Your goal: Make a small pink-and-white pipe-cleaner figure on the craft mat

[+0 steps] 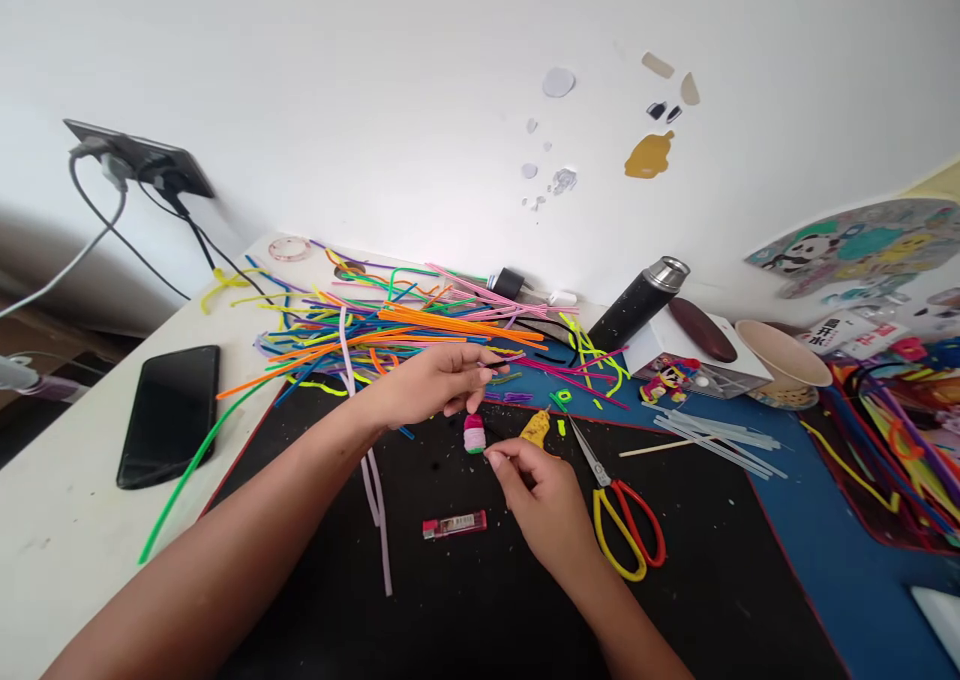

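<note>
My left hand (439, 382) is over the near edge of a heap of pipe cleaners (450, 318), fingers drawn together in a pinch. A thin light strip shows by its fingertips, too small to make out. Below it is a small wound pipe-cleaner piece (474, 436), magenta on top, pale pink in the middle, green at the bottom. The closed thumb and forefinger of my right hand (546, 490) meet its lower right edge. Behind that hand lies a yellow glue gun-like object (536, 428), partly hidden. Scissors (611, 500) with yellow and red handles rest just right of it.
A lighter (454, 525) and pale purple pipe cleaners (379, 520) lie on the black mat (315, 580). A phone (171, 415) is at left. Farther right are translucent sticks (720, 440), a black flask (637, 305), a box (712, 360) and a bowl (784, 360).
</note>
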Action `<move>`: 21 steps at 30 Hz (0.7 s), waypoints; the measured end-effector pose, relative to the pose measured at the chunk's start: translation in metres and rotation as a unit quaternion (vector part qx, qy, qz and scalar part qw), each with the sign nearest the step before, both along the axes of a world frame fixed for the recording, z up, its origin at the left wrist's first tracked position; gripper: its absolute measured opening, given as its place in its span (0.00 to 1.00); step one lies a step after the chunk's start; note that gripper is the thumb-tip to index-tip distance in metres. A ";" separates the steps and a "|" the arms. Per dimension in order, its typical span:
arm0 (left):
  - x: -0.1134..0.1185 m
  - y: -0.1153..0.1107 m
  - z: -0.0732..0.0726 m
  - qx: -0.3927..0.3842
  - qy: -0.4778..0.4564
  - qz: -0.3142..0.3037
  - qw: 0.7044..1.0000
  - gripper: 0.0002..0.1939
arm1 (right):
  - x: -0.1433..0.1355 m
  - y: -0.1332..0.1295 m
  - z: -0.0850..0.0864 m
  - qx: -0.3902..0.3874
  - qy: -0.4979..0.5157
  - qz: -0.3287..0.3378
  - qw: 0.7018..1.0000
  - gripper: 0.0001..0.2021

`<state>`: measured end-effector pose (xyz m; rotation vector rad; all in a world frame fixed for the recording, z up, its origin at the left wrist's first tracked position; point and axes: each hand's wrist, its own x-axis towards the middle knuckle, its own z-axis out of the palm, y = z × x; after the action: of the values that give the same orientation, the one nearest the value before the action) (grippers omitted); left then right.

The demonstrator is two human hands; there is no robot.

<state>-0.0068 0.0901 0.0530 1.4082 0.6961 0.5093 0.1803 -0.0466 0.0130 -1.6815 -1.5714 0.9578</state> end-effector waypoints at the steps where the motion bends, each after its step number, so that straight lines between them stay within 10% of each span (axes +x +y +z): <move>1: 0.000 -0.001 0.000 0.002 0.001 -0.009 1.000 0.18 | 0.003 0.003 0.002 0.001 0.030 -0.016 0.999 0.15; 21: 0.009 -0.017 0.003 0.075 0.094 -0.091 0.989 0.13 | 0.006 0.024 0.004 0.071 0.204 -0.136 0.967 0.15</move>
<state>0.0023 0.0735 0.0563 1.6595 0.6813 0.2922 0.1865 -0.0222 0.0169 -1.4418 -1.0815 0.9498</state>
